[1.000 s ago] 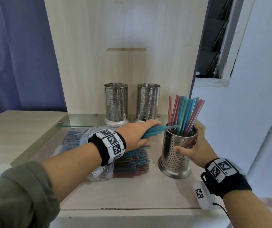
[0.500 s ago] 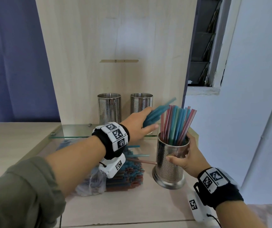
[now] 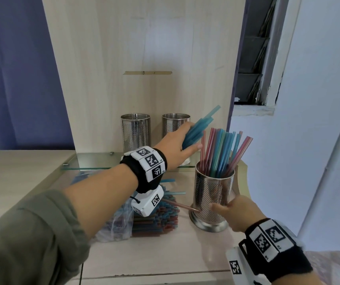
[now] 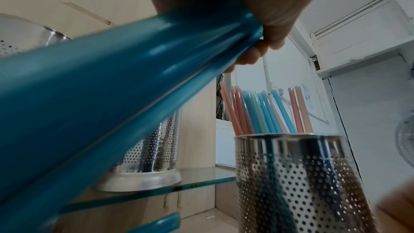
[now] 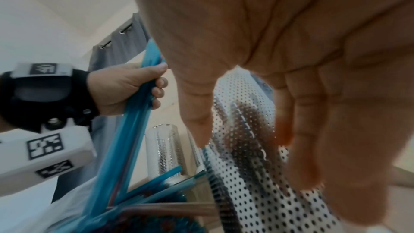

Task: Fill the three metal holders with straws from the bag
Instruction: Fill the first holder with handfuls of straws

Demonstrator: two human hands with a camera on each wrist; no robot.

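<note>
While the left hand point(image 3: 178, 146) grips a blue straw bundle point(image 3: 199, 129) tilted up-right, its tips above-left of the front holder point(image 3: 213, 192), the right hand point(image 3: 236, 213) wraps that holder's base, rear holders point(image 3: 135, 131) empty; the left wrist view shows the holder's rim point(image 4: 289, 136) below-right; the right wrist view alone shows curled fingers point(image 5: 158, 84) and the bag's straws point(image 5: 156, 224).

Looks like room in home or small shop; cannot tell which. Pale wood-laminate counter point(image 3: 41, 171) with upright back panel point(image 3: 144, 48), small glass shelf point(image 3: 95, 161) on clips. Blue curtain point(image 3: 17, 68) on rings at left. Painted white wall point(image 3: 319, 120), louvred window point(image 3: 251, 58) with chipped frame. Fan point(image 4: 404, 139) at right edge.
</note>
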